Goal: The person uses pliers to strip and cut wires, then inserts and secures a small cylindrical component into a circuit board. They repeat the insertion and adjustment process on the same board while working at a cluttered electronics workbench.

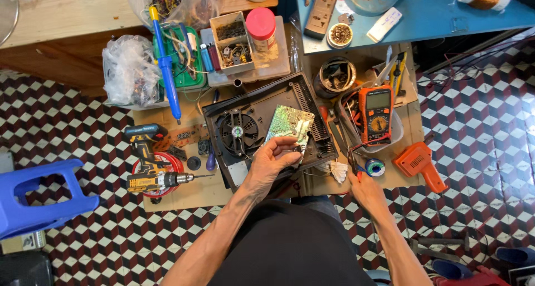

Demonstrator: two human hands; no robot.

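— Head view: left hand (273,160) pinches the green board (290,124) by its edge over the black casing (267,124).
— Light, stiff, fragile; edges only. Right hand (365,188) grips the pliers (352,158).

The lower edge of the green circuit board (290,124) is covered by the left hand (273,160). What is gripped in the right hand (365,188) cannot be determined. Both elbows are cut off by the bottom edge.
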